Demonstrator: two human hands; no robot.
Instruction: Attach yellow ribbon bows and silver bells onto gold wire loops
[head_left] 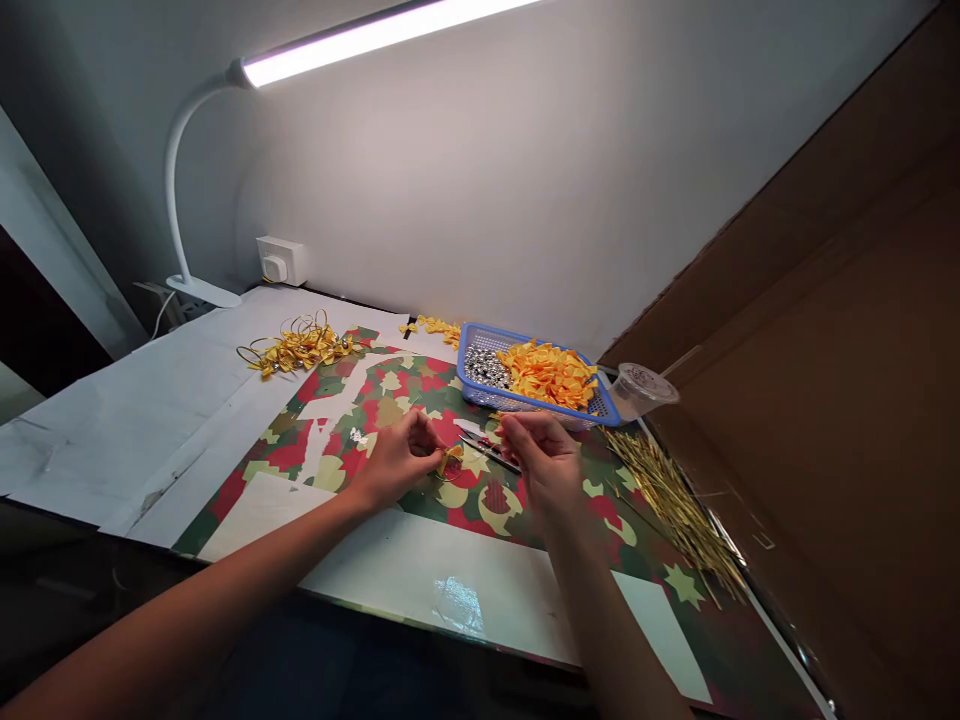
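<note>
My left hand (pixel 403 452) pinches a small yellow ribbon bow (pixel 451 457) between thumb and fingertips, with a thin loop of gold cord hanging below it. My right hand (pixel 546 455) is closed in a pinch to the right of the bow, fingertips raised; what lies between them is too small to make out. Between the two hands, a pair of scissors (pixel 491 450) rests on the camouflage-patterned table covering (pixel 420 395), its handle end partly hidden behind my right hand.
A blue basket (pixel 463 385) holds yellow bows (pixel 551 373) and silver bells (pixel 486 367). Gold cords (pixel 675 500) lie at right, beside a tilted clear plastic cup (pixel 641 390). Looped bows (pixel 300 348) are heaped at left. A white lamp (pixel 176 190) arches above, near the wall.
</note>
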